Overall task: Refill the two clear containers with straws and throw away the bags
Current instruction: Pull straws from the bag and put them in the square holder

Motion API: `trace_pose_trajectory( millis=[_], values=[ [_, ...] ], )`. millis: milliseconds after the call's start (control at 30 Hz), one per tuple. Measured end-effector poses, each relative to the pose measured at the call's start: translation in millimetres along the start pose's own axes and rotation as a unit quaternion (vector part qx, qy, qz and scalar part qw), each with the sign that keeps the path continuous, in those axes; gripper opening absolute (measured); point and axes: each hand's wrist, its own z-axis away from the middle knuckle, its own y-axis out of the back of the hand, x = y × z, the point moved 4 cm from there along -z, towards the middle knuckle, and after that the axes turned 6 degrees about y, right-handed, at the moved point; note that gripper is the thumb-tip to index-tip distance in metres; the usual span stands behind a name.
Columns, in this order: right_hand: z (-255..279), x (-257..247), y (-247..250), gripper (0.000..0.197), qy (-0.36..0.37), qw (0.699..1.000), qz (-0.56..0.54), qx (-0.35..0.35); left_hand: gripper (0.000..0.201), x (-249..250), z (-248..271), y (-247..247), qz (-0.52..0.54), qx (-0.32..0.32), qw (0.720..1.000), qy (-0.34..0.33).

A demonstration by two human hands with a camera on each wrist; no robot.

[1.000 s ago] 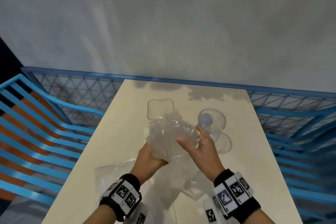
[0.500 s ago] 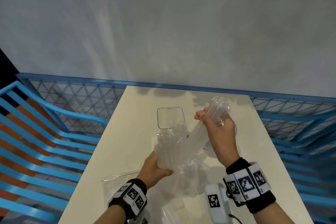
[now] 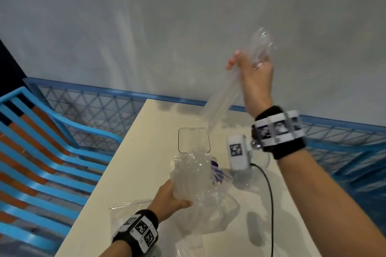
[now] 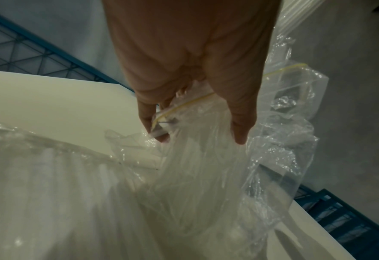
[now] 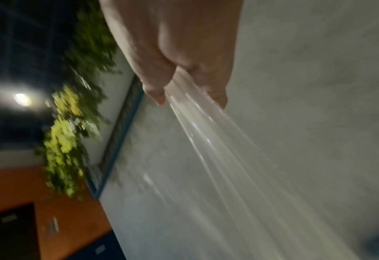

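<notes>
My left hand (image 3: 173, 196) grips a crumpled clear plastic bag (image 3: 194, 177) of clear straws above the cream table (image 3: 133, 173); in the left wrist view its fingers (image 4: 241, 130) curl round the bag (image 4: 206, 167). My right hand (image 3: 252, 71) is raised high and holds a bundle of clear straws (image 3: 225, 94), which slants down to the left, clear of the bag. In the right wrist view the straws (image 5: 206, 132) run out blurred from between the fingers (image 5: 155, 91). A square clear container (image 3: 193, 139) stands open behind the bag. A round clear container (image 3: 244, 175) is mostly hidden behind my right wrist camera.
Another clear bag (image 3: 129, 208) lies flat on the table near my left wrist. A blue slatted bench (image 3: 41, 152) stands left of the table, and a blue mesh railing (image 3: 94, 106) runs behind it below a grey wall. A black cable (image 3: 269, 194) hangs from my right wrist.
My right hand has pulled a bundle of straws out of the bag and lifted it up and to the right. The left hand has kept its grip on the bag.
</notes>
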Motion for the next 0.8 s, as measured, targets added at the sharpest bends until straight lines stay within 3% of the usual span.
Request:
trace_pose_trajectory(
  millis=[67, 200, 333, 400, 433, 533, 667, 800],
  values=[
    [12.5, 39.1, -13.3, 0.035, -0.028, 0.998, 0.049, -0.017, 0.062, -1.5, -0.6, -0.7, -0.006, 0.007, 1.0, 0.002],
    [43.4, 108.3, -21.8, 0.036, -0.106, 0.982, 0.138, -0.072, 0.066, -5.6, -1.8, -0.8, 0.004, 0.013, 1.0, 0.008],
    [52.3, 163.5, -16.1, 0.063, -0.255, 0.925, 0.219, -0.18, 0.068, -11.1, -3.7, -1.0, 0.018, 0.019, 0.999, 0.029],
    [53.7, 170.5, -11.4, 0.084, -0.289, 0.91, 0.208, -0.213, 0.067, -11.6, -3.5, -1.3, 0.017, 0.02, 0.999, 0.033],
    [52.5, 167.3, -9.3, 0.085, -0.294, 0.904, 0.208, -0.23, 0.066, -11.6, -3.1, -1.3, 0.015, 0.02, 0.999, 0.033],
    [37.5, 141.7, -4.0, 0.054, -0.231, 0.902, 0.233, -0.281, 0.066, -11.4, -1.9, -1.3, 0.01, 0.018, 0.999, 0.03],
    [16.9, 72.1, 13.8, 0.023, -0.081, 0.936, 0.239, -0.246, 0.062, -8.9, 2.3, -2.0, 0.002, 0.018, 0.999, 0.03],
    [34.3, 25.8, 38.1, 0.013, -0.071, 0.96, 0.13, -0.238, 0.06, -1.8, 8.8, -3.7, -0.02, 0.012, 1.0, 0.015]
  ],
)
